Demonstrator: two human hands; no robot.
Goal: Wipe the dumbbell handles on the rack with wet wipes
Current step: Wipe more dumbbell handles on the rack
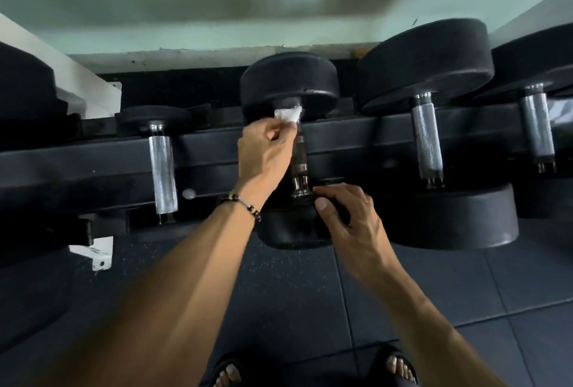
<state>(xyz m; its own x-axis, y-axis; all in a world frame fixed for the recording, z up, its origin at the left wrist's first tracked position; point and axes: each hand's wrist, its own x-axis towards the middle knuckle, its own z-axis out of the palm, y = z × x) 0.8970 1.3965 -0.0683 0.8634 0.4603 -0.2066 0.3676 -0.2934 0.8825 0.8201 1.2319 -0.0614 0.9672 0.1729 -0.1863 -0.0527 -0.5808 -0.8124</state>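
Observation:
A black dumbbell lies across the black rack in the middle, its dark worn handle running toward me. My left hand pinches a white wet wipe against the far end of that handle, just under the far head. My right hand grips the near head of the same dumbbell, fingers curled over its top edge.
A smaller dumbbell with a bright knurled handle sits to the left. Two larger dumbbells with bright handles, one and another, sit to the right. A pale wall stands behind the rack. Dark rubber floor tiles and my sandalled feet lie below.

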